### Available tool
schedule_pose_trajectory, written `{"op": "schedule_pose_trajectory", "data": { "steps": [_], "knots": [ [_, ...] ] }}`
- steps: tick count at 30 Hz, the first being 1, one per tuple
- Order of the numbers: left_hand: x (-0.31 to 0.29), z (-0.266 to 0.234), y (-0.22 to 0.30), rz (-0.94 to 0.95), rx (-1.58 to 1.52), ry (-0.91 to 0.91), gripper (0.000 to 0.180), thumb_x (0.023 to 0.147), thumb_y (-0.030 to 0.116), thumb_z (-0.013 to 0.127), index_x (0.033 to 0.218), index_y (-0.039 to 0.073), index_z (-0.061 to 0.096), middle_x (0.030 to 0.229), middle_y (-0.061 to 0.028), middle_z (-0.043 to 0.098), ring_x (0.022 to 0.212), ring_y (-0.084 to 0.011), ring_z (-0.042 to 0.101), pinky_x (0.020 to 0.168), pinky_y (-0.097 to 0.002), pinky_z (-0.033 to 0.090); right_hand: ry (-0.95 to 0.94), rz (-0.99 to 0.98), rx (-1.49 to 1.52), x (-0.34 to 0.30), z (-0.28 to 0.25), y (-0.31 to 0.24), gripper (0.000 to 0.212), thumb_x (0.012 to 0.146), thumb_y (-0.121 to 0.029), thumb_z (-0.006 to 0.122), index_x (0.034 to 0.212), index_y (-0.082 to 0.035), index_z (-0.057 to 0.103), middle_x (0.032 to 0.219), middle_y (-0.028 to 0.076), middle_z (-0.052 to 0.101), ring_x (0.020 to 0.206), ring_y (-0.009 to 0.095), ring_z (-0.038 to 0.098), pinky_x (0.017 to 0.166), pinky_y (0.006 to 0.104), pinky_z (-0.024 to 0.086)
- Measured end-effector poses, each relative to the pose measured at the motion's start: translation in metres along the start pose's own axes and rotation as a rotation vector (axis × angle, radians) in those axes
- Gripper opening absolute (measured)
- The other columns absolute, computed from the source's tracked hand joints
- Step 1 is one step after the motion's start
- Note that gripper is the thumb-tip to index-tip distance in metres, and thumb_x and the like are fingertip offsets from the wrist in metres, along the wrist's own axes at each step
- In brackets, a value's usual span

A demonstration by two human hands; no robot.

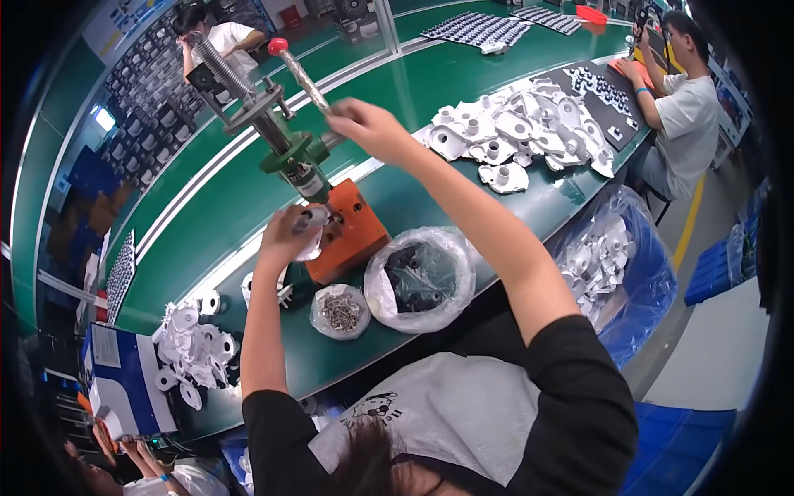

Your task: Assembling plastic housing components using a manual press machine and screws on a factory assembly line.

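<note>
A green hand press with a coiled spring on top stands over an orange block on the bench. My right hand is closed around the lower part of the press lever, which ends in a red ball knob. Under the press head my left hand grips a white plastic part against the left side of the orange block. Fingers and glare hide much of the part's shape. Near the block sit a small bag of metal screws or pins and a plastic-lined bowl of dark parts.
White plastic parts form a large heap to the right and a smaller pile to the left. A blue lined bin of white parts stands at right. Co-workers sit at the far right, far side and lower left.
</note>
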State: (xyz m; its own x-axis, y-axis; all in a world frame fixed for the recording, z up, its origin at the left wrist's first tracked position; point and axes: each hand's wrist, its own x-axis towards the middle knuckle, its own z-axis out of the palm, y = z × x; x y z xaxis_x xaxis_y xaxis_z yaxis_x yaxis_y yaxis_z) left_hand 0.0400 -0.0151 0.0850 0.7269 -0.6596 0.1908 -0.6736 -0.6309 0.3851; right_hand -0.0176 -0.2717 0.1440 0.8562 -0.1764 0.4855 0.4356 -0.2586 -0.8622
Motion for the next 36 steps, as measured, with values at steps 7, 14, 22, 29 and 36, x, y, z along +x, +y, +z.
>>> {"op": "schedule_pose_trajectory", "data": {
  "steps": [7, 14, 22, 29, 36],
  "knots": [
    [-0.022, -0.006, -0.079, -0.121, -0.097, 0.370, 0.050, 0.073, 0.030, 0.075, 0.105, 0.003, 0.048, 0.092, -0.0196, 0.061, 0.081, -0.0262, 0.063, 0.068, -0.0344, 0.048, 0.322, 0.202, -1.269, -0.206, -0.104, 0.100, 0.051, 0.070, -0.022, 0.067, 0.117, -0.005, 0.055, 0.131, 0.023, 0.044, 0.121, 0.040, 0.040, 0.099, 0.0507, 0.030],
    [0.012, -0.018, -0.112, -0.420, -0.743, 0.715, 0.055, 0.080, 0.022, 0.068, 0.122, 0.000, 0.041, 0.106, -0.0235, 0.058, 0.089, -0.0297, 0.062, 0.077, -0.0377, 0.049, 0.433, 0.310, -1.240, -0.225, -0.108, 0.097, 0.059, 0.075, -0.023, 0.067, 0.127, -0.005, 0.045, 0.121, 0.015, 0.048, 0.113, 0.033, 0.044, 0.094, 0.0466, 0.032],
    [-0.061, 0.011, -0.127, -0.334, 0.188, 0.057, 0.068, 0.072, 0.049, 0.071, 0.117, 0.002, 0.053, 0.110, -0.0222, 0.057, 0.099, -0.0373, 0.057, 0.085, -0.0430, 0.046, 0.499, 0.226, -1.123, -0.234, -0.114, 0.094, 0.049, 0.074, -0.028, 0.073, 0.111, -0.004, 0.053, 0.101, 0.012, 0.050, 0.088, 0.030, 0.050, 0.080, 0.0406, 0.039],
    [-0.059, 0.043, -0.148, -0.239, 0.185, 0.029, 0.049, 0.064, 0.034, 0.079, 0.098, 0.007, 0.057, 0.091, -0.0161, 0.061, 0.091, -0.0363, 0.057, 0.075, -0.0452, 0.046, 0.334, 0.121, -0.885, -0.235, -0.118, 0.094, 0.044, 0.073, -0.011, 0.058, 0.117, -0.008, 0.054, 0.126, 0.012, 0.051, 0.118, 0.030, 0.044, 0.101, 0.0404, 0.027],
    [-0.067, 0.030, -0.125, -0.199, 0.182, 0.227, 0.056, 0.071, 0.035, 0.075, 0.113, 0.005, 0.053, 0.103, -0.0216, 0.061, 0.096, -0.0393, 0.058, 0.081, -0.0445, 0.046, -0.058, 0.289, -0.888, -0.256, -0.121, 0.046, 0.059, 0.067, -0.006, 0.052, 0.126, -0.009, 0.049, 0.140, 0.010, 0.041, 0.119, 0.030, 0.042, 0.102, 0.0405, 0.030]
  ]
}}
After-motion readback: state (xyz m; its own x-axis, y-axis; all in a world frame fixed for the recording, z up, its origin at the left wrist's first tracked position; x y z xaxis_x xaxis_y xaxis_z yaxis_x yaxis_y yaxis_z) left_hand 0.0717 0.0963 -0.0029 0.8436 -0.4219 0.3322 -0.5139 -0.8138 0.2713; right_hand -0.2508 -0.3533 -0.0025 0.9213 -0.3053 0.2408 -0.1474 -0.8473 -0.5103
